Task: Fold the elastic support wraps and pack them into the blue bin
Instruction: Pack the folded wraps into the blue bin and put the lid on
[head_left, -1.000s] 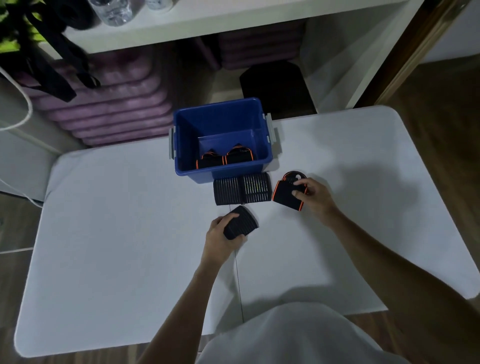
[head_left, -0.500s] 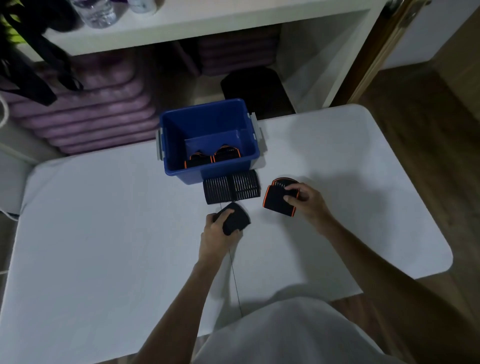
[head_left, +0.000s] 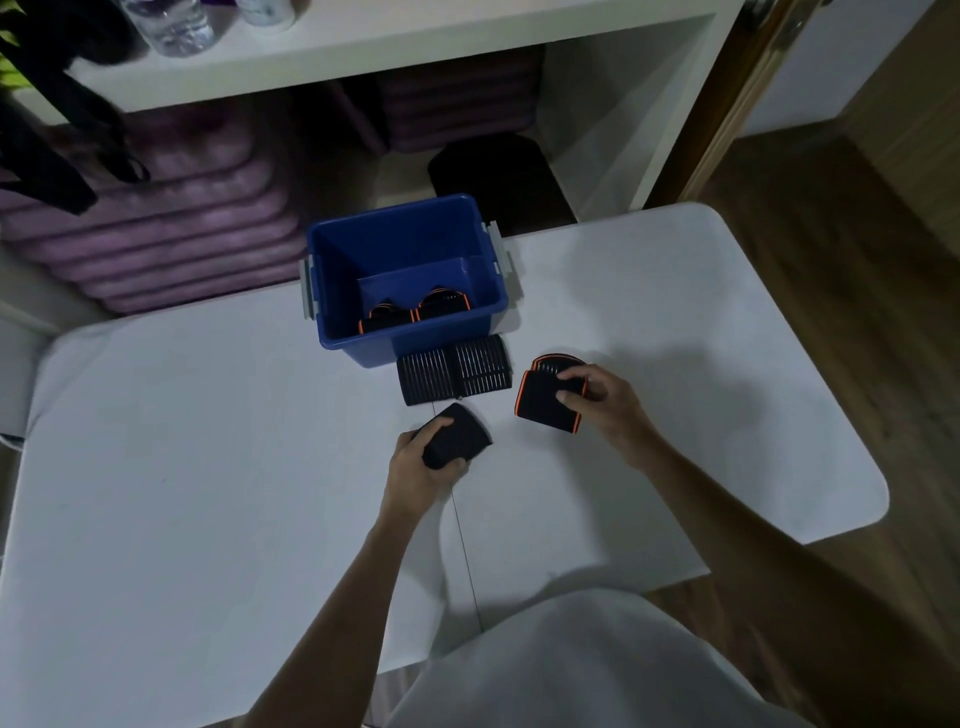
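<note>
Left hand (head_left: 415, 470) grips folded wrap (head_left: 457, 435) | right hand (head_left: 605, 402) pinches orange-edged wrap (head_left: 543, 410) | blue bin (head_left: 340, 291) beyond both, at table's far edge, nearer left.

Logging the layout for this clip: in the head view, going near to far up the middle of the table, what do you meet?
Left hand gripping a folded black wrap → flat ribbed black wrap lying on the table → blue bin, with two folded orange-trimmed wraps inside.
</note>
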